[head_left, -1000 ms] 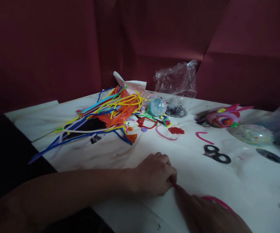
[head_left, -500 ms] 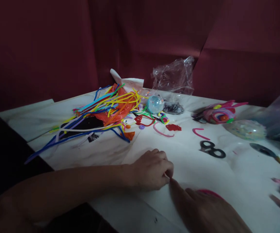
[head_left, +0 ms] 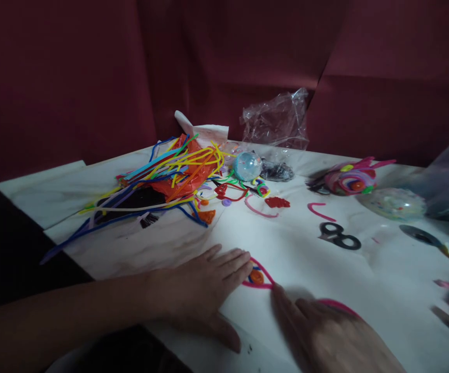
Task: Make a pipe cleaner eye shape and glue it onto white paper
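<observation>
My left hand lies flat, fingers extended and nearly together, over the near-left end of the pink loop; my right hand touches its right tip, pinch or press, can't tell. Looks like a steadying step, calling for light pressure around the orange coil inside. White sheet underneath, black finger loops beyond my right fingers, dark red backdrop past everything.

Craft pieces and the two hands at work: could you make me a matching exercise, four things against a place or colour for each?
1. Left hand
2. Right hand
3. Orange coil
4. Double ring

A. Black
B. At the right tip of the pink outline
C. Over the outline's left end
D. Inside the outline

Pairs: 1-C, 2-B, 3-D, 4-A
</observation>
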